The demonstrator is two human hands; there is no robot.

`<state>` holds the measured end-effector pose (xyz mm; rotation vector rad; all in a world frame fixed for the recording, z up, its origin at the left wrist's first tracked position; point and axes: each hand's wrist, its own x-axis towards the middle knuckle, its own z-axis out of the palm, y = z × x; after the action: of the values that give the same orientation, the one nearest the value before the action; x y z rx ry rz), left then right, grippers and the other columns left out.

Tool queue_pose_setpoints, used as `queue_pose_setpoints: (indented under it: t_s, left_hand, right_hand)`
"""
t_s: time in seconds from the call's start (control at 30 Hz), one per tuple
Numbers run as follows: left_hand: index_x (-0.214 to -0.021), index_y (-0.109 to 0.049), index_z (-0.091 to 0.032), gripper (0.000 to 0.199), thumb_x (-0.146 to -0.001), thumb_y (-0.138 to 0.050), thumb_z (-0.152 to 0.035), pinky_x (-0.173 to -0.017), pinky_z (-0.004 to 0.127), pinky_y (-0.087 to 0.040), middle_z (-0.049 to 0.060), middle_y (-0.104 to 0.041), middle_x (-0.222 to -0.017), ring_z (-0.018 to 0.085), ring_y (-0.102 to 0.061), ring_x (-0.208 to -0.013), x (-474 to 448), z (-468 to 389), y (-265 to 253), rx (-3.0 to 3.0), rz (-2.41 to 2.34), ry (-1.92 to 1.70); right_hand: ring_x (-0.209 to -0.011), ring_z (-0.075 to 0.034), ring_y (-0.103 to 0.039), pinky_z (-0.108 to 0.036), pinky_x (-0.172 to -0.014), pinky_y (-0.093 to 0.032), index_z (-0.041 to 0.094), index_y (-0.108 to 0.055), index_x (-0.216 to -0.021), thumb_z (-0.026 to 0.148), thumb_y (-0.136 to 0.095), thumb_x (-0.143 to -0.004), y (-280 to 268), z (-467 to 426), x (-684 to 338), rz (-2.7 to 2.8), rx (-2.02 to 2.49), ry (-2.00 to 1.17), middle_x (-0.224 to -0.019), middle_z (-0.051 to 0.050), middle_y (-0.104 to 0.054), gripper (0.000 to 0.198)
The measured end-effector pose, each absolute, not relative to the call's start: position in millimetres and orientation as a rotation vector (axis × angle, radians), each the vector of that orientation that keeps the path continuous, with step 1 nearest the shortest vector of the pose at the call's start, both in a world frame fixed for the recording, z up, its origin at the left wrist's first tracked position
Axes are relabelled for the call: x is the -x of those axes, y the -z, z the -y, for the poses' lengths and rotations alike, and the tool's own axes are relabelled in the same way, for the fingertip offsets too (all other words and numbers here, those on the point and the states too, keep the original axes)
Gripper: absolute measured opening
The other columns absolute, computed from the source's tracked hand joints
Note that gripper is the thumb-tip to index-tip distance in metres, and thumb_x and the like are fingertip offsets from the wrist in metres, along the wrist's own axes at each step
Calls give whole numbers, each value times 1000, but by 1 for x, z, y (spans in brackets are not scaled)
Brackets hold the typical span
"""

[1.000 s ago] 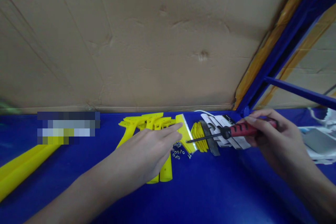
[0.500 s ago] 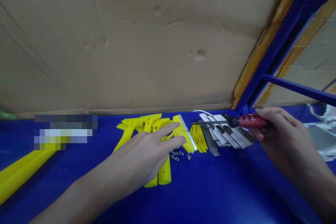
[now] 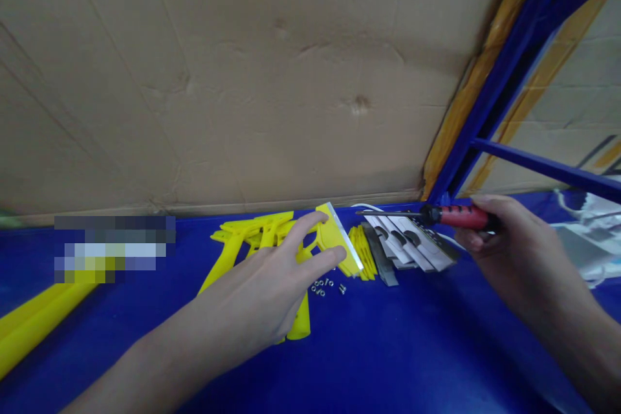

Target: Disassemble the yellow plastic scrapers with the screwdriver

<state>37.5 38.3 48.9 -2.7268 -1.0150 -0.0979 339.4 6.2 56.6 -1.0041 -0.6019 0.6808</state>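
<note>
My left hand (image 3: pixel 272 284) has its fingers closed around the head of a yellow scraper (image 3: pixel 334 239) with a shiny metal edge. The finger bends over the far end and the thumb presses near the close end; the palm hides the handle. In my right hand (image 3: pixel 514 239) is a screwdriver (image 3: pixel 466 217) with a red and black handle, its shaft pointing left above the table. Small screws and nuts (image 3: pixel 320 286) lie just below the scraper head. More yellow scraper bodies (image 3: pixel 226 255) are piled beyond my left wrist.
Yellow flat pieces (image 3: pixel 365 255), dark grey strips (image 3: pixel 381 257) and overlapping white-and-black cards (image 3: pixel 412 242) lie right of the scraper on the blue table (image 3: pixel 388 343). A large yellow part (image 3: pixel 39 317) is at left. Cardboard (image 3: pixel 272 97) and a blue frame (image 3: pixel 495 90) stand behind.
My left fingers have closed on the scraper head, which has tipped up slightly. The screwdriver has risen a little relative to the cards. The whole view has shifted slightly.
</note>
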Motion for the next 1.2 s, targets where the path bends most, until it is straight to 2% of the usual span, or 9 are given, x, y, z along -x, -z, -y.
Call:
queue_pose_setpoints:
  t_s: [0.17,0.33,0.6,0.7,0.77,0.83,0.9,1.07,1.2]
  left_hand:
    - [-149,-46,-38,69,-89,-51,-4,-64,36,-61,16,-20,-173,19,-72,-72,-35,-37,-47,2696,1020,106]
    - [-154,-39,-33,67,-92,-44,-5,-78,46,-66,13,-36,-167,32,-74,-105,-33,-41,-41,2811,988,169]
    - [-147,-49,-34,62,-93,-42,-5,-72,47,-68,13,-41,-165,31,-78,-94,-33,-40,-48,2806,947,225]
    - [-141,-57,-29,57,-90,-45,-5,-70,44,-68,16,-44,-163,31,-79,-91,-35,-37,-54,2797,914,219]
    - [-139,-59,-27,56,-89,-47,-6,-71,45,-68,18,-44,-162,30,-79,-89,-36,-36,-56,2797,897,219]
    - [-138,-60,-27,56,-88,-47,-5,-71,45,-68,18,-45,-162,31,-79,-90,-36,-36,-56,2804,886,202]
    - [-137,-62,-29,56,-89,-47,-4,-72,46,-68,17,-47,-161,32,-79,-94,-36,-37,-56,2807,892,182]
    - [-137,-64,-29,52,-94,-45,-8,-78,43,-66,15,-52,-158,30,-78,-99,-32,-43,-61,2806,922,229]
    - [-137,-64,-32,53,-94,-43,-8,-73,43,-66,11,-51,-158,28,-79,-87,-21,-48,-68,2802,947,260]
  right_hand:
    - [-50,-7,-45,-15,-34,-39,16,-64,-58,19,-85,-52,-56,-8,-340,573,1005,-719,-58,2,-53,22]
    - [-49,-7,-46,-14,-34,-41,15,-66,-61,18,-85,-51,-57,-7,-342,551,1016,-713,-59,1,-56,21]
    - [-43,-7,-49,-13,-33,-45,16,-66,-60,18,-82,-55,-61,-8,-340,480,1064,-762,-56,1,-60,16]
    - [-49,-11,-62,-15,-44,-57,14,-72,-65,18,-81,-54,-65,-6,-337,389,1119,-847,-77,-11,-77,15]
    - [-66,-18,-74,-19,-58,-65,13,-76,-72,17,-82,-51,-65,-5,-337,328,1141,-956,-97,-18,-80,23]
    - [-85,-25,-79,-24,-70,-67,13,-78,-81,18,-84,-48,-63,-3,-338,352,1136,-1088,-109,-19,-79,34]
    - [-87,-27,-79,-29,-73,-68,17,-78,-86,20,-86,-47,-58,0,-339,466,1118,-1193,-108,-17,-80,40]
    - [-58,-17,-68,-26,-53,-59,25,-73,-110,34,-84,-72,-50,6,-333,824,1076,-1288,-80,-5,-77,40]
    - [-53,-13,-58,-22,-49,-44,26,-71,-122,33,-73,-85,-49,12,-316,1028,1080,-1252,-80,-4,-75,37]
